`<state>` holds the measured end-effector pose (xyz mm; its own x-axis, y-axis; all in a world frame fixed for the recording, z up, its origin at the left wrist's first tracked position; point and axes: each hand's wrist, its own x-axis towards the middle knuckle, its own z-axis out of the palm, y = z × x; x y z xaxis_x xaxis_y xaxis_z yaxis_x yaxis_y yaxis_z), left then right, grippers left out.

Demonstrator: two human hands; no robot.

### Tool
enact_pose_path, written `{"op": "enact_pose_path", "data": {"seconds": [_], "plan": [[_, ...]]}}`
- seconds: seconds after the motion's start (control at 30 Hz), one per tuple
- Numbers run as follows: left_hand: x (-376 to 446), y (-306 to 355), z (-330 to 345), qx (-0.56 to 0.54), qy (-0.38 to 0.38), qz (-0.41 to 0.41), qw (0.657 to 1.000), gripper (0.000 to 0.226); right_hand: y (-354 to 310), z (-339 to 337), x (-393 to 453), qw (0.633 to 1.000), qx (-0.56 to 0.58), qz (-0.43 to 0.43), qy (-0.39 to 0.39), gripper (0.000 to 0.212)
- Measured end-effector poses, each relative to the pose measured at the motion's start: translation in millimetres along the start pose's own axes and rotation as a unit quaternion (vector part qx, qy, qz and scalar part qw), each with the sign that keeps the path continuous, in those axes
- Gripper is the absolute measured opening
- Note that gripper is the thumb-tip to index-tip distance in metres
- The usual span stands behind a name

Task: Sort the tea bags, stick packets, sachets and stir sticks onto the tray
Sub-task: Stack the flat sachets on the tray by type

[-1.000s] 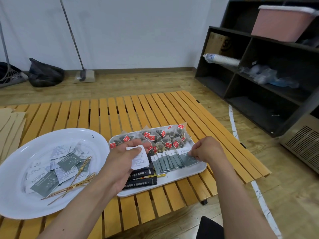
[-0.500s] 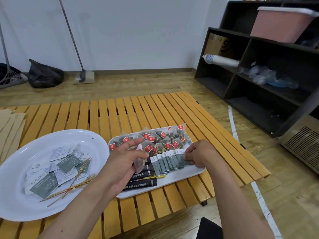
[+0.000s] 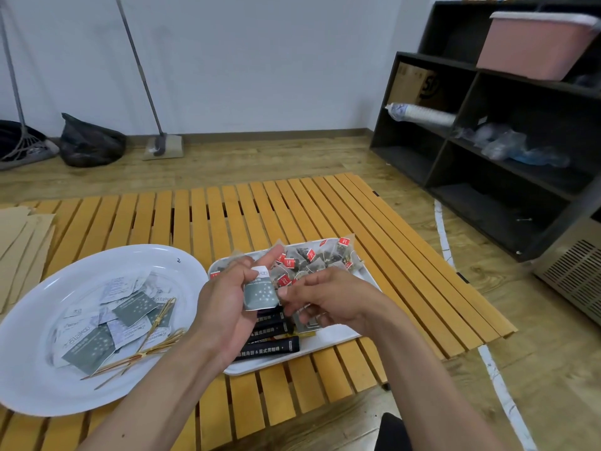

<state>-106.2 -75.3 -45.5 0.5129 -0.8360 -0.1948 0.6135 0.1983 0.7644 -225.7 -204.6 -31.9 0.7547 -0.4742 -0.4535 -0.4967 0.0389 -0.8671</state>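
My left hand (image 3: 224,307) holds a grey-green starred sachet (image 3: 261,292) upright above the white rectangular tray (image 3: 341,341). My right hand (image 3: 320,299) pinches the sachet's right edge. Under my right hand a row of grey sachets (image 3: 309,323) lies mostly hidden. Tea bags with red tags (image 3: 312,258) fill the tray's far part. Black stick packets (image 3: 270,345) lie at its near left. A large white oval plate (image 3: 29,369) on the left holds several loose sachets (image 3: 130,307) and wooden stir sticks (image 3: 143,353).
Tray and plate rest on a low yellow slatted table (image 3: 208,216). Brown paper sheets (image 3: 19,236) lie at its far left. A dark shelf unit (image 3: 507,151) with a pink bin stands to the right. A broom, a mop and a black bag stand by the wall.
My right hand left the row of sachets on the tray and came left to the sachet in my left hand. The sachet turned, its starred face now toward me.
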Motion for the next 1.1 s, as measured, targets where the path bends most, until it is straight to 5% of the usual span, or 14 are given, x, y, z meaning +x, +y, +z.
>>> {"op": "enact_pose_path", "data": {"seconds": [0.27, 0.47, 0.67, 0.97, 1.1], "plan": [[2.0, -8.0, -0.6, 0.115, -0.007, 0.015, 0.993, 0.03, -2.6, -4.1, -2.2, 0.992, 0.114, -0.011, -0.057, 0.022], [8.5, -9.5, -12.3, 0.305, 0.083, 0.028, 0.948, 0.021, 3.2, -7.9, 1.4, 0.997, 0.073, -0.016, 0.01, 0.024], [7.6, -4.1, -11.9, 0.243, 0.138, 0.007, 0.96, 0.02, 4.7, -13.8, 5.6, 0.997, 0.06, -0.019, 0.036, 0.018], [2.0, -2.7, -6.3, 0.252, 0.091, -0.019, 0.963, 0.013, 7.2, -20.6, 4.5, 0.996, 0.051, -0.036, 0.058, 0.024], [3.0, 0.6, -6.4, 0.234, 0.092, -0.018, 0.968, 0.021, 14.5, -52.4, 1.5, 0.983, 0.062, -0.02, 0.172, 0.023]]}}
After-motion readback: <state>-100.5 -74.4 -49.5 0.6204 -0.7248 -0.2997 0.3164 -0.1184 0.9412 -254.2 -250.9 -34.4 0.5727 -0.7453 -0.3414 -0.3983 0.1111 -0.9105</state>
